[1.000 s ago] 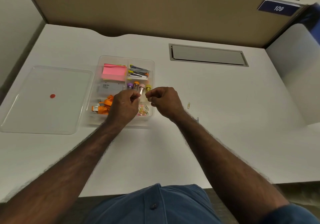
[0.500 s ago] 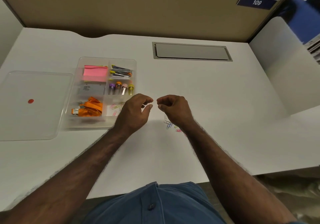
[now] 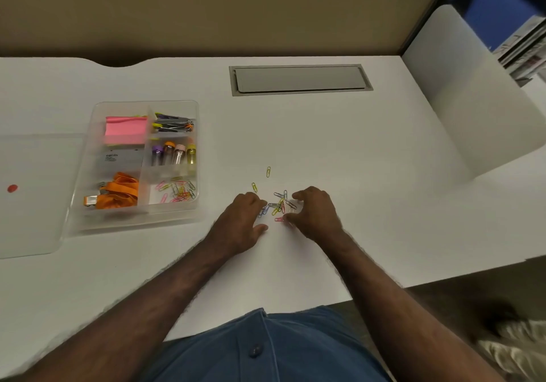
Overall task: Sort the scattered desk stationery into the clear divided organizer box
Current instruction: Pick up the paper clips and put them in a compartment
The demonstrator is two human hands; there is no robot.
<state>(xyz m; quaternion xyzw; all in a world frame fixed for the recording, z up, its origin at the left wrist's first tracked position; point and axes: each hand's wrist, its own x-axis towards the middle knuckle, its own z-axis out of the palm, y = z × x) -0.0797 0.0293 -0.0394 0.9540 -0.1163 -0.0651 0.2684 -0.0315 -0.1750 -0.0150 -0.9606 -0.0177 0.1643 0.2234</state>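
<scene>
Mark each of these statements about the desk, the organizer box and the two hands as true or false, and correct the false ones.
1. Loose paper clips lie on the desk between the left hand and the right hand. True.
2. The organizer box holds no paper clips yet. False: its near right compartment already holds some.
3. The pink sticky notes sit in the box's far left compartment. True.
4. The orange strap lies on the desk outside the box. False: it is in the near left compartment.
5. The clear lid covers the box. False: it lies on the desk to the left of the box.
</scene>
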